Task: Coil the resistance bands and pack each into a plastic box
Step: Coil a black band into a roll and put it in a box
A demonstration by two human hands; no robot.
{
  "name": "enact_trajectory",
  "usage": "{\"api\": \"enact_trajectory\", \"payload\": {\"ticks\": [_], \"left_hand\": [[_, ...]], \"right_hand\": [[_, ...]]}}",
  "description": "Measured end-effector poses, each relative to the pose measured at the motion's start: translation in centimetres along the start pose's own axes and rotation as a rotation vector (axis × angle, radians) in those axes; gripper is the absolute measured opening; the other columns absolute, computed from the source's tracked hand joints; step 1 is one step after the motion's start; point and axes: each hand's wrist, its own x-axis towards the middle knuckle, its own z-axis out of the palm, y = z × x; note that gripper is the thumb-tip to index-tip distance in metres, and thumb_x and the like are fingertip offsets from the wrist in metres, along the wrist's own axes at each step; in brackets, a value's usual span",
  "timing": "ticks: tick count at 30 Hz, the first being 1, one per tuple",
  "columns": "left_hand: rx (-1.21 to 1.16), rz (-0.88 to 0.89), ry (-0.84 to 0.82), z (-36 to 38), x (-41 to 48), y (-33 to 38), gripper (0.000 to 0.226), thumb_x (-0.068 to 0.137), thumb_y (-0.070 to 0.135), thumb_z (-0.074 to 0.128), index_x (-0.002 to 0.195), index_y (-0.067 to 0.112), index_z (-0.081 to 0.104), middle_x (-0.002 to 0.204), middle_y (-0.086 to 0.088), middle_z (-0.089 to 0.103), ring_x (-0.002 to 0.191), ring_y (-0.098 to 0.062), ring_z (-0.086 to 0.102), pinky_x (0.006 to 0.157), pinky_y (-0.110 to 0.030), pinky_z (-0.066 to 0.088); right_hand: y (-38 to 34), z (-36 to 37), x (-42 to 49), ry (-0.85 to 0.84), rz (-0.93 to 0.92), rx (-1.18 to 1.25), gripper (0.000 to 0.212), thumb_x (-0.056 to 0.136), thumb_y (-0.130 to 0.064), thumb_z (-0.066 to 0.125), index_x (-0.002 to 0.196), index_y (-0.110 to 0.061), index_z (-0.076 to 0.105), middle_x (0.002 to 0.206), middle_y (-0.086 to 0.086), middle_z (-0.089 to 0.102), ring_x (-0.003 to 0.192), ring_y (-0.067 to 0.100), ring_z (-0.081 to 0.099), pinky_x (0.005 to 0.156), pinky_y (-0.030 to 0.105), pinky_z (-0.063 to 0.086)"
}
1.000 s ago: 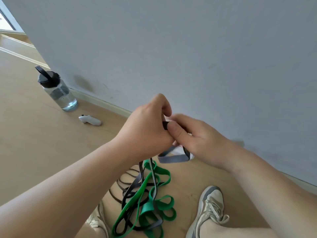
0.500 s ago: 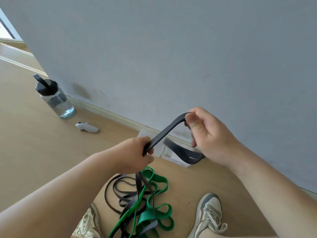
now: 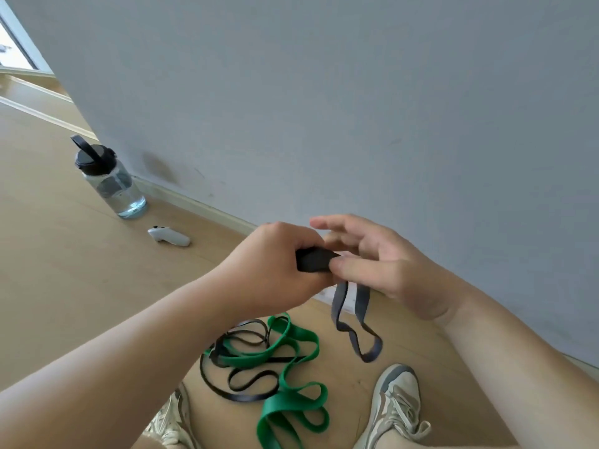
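My left hand (image 3: 275, 270) has its fingers (image 3: 288, 233) curled tight round a small dark roll (image 3: 312, 261) of the gray resistance band (image 3: 343, 306). My right hand (image 3: 389, 264) sits just beside it, with its fingers (image 3: 330, 222) spread wide and only the thumb touching the roll. The rest of the gray band hangs as a long loop straight down from under the right fingers, so I think the right hand is the nearer one to feed it up. The green band (image 3: 291, 348) and the thin black band (image 3: 240, 387) lie on the floor (image 3: 81, 270) below the left fingers, not rolled yet.
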Motion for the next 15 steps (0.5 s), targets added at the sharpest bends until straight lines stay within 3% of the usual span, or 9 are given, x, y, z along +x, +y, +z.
{"api": "enact_trajectory", "payload": {"ticks": [2,5,8,12,15], "left_hand": [[0.037,0.032,0.003,0.2,-0.1,0.2,0.004,0.082,0.031,0.079,0.085,0.029,0.076,0.065,0.006,0.066,0.056,-0.006,0.053,0.056,-0.02,0.045],[0.188,0.014,0.01,-0.4,0.0,-0.2,0.02,0.079,0.03,0.079,0.095,0.032,0.068,0.073,0.01,0.068,0.068,-0.003,0.061,0.059,-0.02,0.048],[0.221,0.007,-0.03,-1.2,0.4,-1.2,0.028,0.083,0.022,0.07,0.103,0.03,0.053,0.078,0.008,0.066,0.069,-0.006,0.059,0.06,-0.025,0.047],[0.44,-0.086,-0.08,-1.1,0.5,-4.2,0.018,0.09,0.017,0.061,0.096,0.024,0.046,0.08,0.005,0.06,0.075,-0.023,0.058,0.068,-0.038,0.05],[0.441,-0.208,-0.069,-0.9,0.3,-5.7,0.018,0.088,0.005,0.05,0.095,0.021,0.049,0.086,0.005,0.056,0.084,-0.026,0.057,0.074,-0.04,0.051]], "right_hand": [[-0.2,0.8,0.3,-0.018,-0.018,-0.058,0.032,0.102,-0.02,0.062,0.133,-0.027,0.063,0.123,-0.004,0.074,0.12,0.01,0.068,0.106,0.038,0.054],[-0.3,1.3,0.9,-0.026,0.059,-0.306,0.028,0.099,-0.044,0.063,0.126,-0.038,0.063,0.11,-0.01,0.075,0.106,0.003,0.069,0.098,0.037,0.056],[-0.6,1.6,1.0,-0.003,0.074,-0.483,0.024,0.097,-0.046,0.064,0.12,-0.04,0.064,0.088,-0.014,0.069,0.078,-0.002,0.063,0.073,0.023,0.05],[-1.7,1.8,0.2,0.075,-0.059,-0.394,0.011,0.101,-0.041,0.06,0.107,-0.034,0.064,0.071,-0.016,0.064,0.064,0.0,0.056,0.061,0.016,0.044],[-2.3,1.1,-0.7,0.1,-0.061,-0.262,0.013,0.101,-0.039,0.06,0.108,-0.03,0.067,0.081,-0.012,0.073,0.074,0.004,0.066,0.072,0.026,0.055]]}}
